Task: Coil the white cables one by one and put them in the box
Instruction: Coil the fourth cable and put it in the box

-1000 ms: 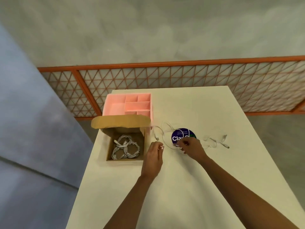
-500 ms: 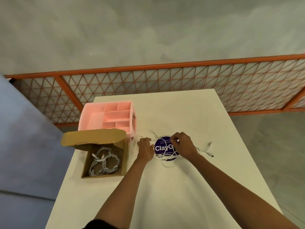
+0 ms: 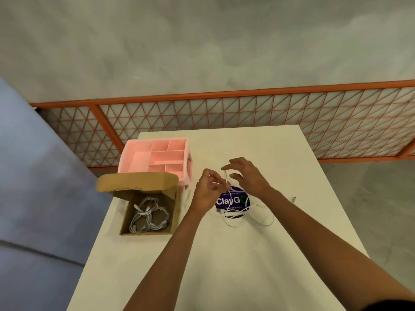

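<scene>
coiling in hand: one white cable (image 3: 238,219) is being gathered above the table (image 3: 224,265), not yet a finished coil.

- left hand (image 3: 207,190): fingers curled, pinching a short stretch of the cable, raised off the table just right of the box (image 3: 174,212).
- right hand (image 3: 248,176): fingers spread and fairly straight, forefinger and thumb either side of an upright strand. the strand is thin and blurred, so i cannot tell whether they pinch it or only touch it.
- the rest of the cable hangs down and lies in loose loops on the table, across and beside the purple sticker (image 3: 231,201). a small end piece (image 3: 294,199) lies off to the right, probably its plug.
- box is open, flap up at the back, with coiled cables (image 3: 148,215) already inside.

next move, as i judge it: wind the slack round in even turns, feeding with the right hand while the left holds the bundle, then carry it left and drop it in the box. needs steady tension so the loose loops do not snag or knot.

room: the box sits at the left table edge, with the pink organizer (image 3: 157,157) touching or just behind it. the path from hands to box is short and unobstructed. there is open table toward the person and to the right, and the trailing end is near the right edge. an orange fence (image 3: 269,113) stands beyond the far edge, well apart.
</scene>
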Action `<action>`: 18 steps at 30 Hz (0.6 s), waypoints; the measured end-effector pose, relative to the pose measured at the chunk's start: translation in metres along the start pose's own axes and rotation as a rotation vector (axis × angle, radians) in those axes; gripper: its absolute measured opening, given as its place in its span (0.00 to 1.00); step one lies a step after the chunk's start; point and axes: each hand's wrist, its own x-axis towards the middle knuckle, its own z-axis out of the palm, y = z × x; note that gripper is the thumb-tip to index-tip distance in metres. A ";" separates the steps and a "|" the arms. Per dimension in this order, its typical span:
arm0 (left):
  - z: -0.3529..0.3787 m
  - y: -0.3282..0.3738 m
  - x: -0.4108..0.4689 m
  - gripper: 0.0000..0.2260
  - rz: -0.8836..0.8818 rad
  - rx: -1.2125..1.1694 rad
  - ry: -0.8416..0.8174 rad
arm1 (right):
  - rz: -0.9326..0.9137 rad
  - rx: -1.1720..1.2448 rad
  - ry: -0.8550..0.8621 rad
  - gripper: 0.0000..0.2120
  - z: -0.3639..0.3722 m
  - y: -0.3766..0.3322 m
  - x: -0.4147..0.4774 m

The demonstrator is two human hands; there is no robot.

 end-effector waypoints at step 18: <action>-0.010 0.006 -0.054 0.06 0.335 0.550 -0.134 | -0.076 0.581 -0.142 0.06 -0.079 -0.051 -0.049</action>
